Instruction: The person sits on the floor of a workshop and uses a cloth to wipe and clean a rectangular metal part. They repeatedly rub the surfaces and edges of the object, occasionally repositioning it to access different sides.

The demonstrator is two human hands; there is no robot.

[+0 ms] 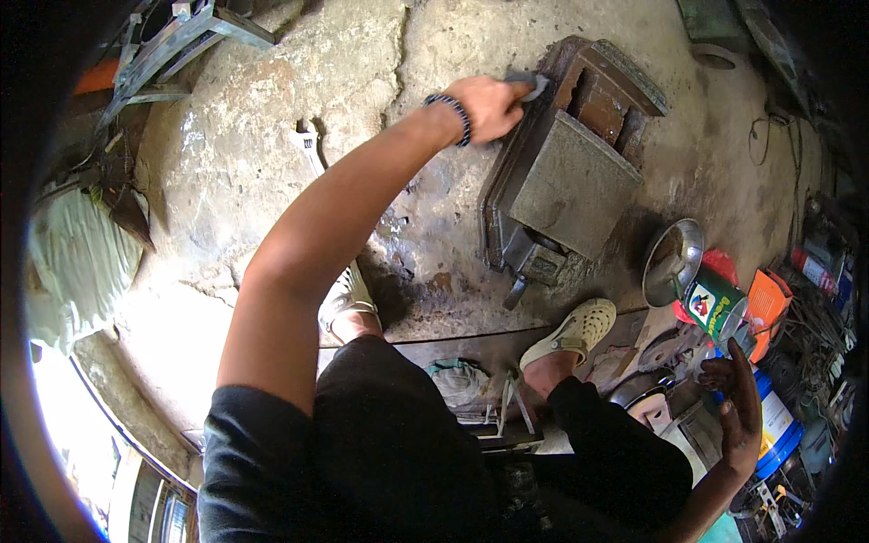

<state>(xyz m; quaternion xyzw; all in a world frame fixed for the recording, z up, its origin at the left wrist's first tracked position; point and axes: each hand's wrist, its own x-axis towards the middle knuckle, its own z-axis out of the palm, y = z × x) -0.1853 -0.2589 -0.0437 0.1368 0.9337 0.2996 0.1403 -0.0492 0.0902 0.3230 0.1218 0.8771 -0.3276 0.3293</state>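
My left hand (489, 107), with a dark beaded bracelet at the wrist, is closed on a small grey rag (536, 86). It presses the rag against the left edge of a heavy, worn metal machine part (574, 181), which has a broad flat grey plate and a brown slotted section. At the lower right, my right hand (735, 403) is raised with its index finger stretched out and appears to hold nothing. Just above that hand is a tilted green can (713, 306), beside a round metal bowl (674, 262).
An adjustable wrench (309, 147) lies on the rough concrete floor to the left. A steel frame (172, 59) stands at the upper left. On the right are an orange object (768, 303), a blue-and-white bucket (777, 425) and piled scrap. My clogs (584, 328) flank the near side.
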